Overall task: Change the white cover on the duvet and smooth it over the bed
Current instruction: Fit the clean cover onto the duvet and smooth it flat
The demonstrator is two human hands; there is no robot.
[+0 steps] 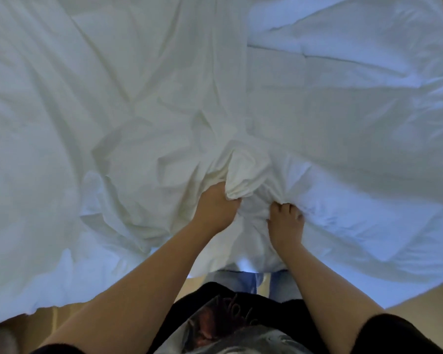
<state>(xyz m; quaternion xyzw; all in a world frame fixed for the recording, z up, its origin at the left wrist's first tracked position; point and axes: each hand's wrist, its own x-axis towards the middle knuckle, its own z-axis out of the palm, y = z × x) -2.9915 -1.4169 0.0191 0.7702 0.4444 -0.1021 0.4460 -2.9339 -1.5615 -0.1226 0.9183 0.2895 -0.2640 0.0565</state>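
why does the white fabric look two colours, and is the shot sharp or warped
Head view: dim mixed light, the white cover reads cream on the left, bluish on the right; soft overall, sharpest near the left hand and right hand; the wide angle bows the fabric's near edge.

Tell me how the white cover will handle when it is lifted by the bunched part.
Likely floppy: the white cover lies in loose creases and bunches where the left hand and right hand grip it. Probably light, thin cloth, since it folds sharply. It should drape and drag rather than hold shape, as its near edge hangs down.
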